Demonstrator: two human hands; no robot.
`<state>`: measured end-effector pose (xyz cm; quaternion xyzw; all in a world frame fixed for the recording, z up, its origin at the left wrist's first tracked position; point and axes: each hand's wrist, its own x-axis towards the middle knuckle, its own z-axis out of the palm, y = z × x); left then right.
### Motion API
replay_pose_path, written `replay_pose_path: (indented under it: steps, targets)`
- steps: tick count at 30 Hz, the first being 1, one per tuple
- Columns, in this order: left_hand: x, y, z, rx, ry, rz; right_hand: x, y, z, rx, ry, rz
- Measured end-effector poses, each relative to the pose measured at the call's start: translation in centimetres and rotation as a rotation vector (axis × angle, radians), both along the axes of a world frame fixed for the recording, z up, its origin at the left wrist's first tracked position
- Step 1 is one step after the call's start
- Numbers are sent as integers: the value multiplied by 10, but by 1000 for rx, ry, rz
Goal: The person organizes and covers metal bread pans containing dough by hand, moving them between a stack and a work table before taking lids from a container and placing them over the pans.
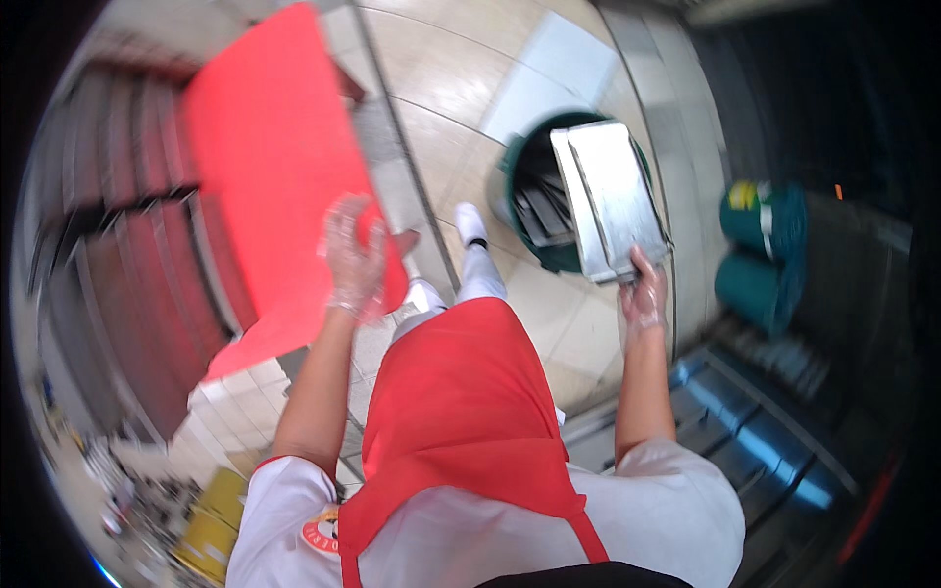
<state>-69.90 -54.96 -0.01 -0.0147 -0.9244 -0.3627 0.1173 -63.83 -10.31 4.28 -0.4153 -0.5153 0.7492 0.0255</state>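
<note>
1. Metal trays (615, 196) are hanging over the green bin (557, 262), probably needing a level wrist.
2. Right hand (643, 296) is pinching their near edge; a deeper hold would likely be steadier.
3. Left hand (355, 259) is showing spread, empty fingers over the red surface (274, 147); it could be supporting the far edge.

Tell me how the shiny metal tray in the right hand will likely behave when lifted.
The metal tray is probably stiff, given its straight edges and metallic sheen. The right hand grips it at one end, so the far end may tip down. Its smooth face could slip against the clear plastic glove.
</note>
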Motion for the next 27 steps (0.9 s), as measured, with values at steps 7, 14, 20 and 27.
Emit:
replay_pose_path:
  steps: [7,14,20,27]
  targets:
    - [164,-64,59,123,-248,177,-139,-190,-4,-142,165,398]
    - [313,-145,75,135,-342,806,-266,-427,33,869,738,1198]
    - [378,-183,131,294,-153,1199,-250,-468,-47,1441,1363,1667]
    - [324,-341,295,-112,125,1299,-229,-471,-60,1516,1092,1900]
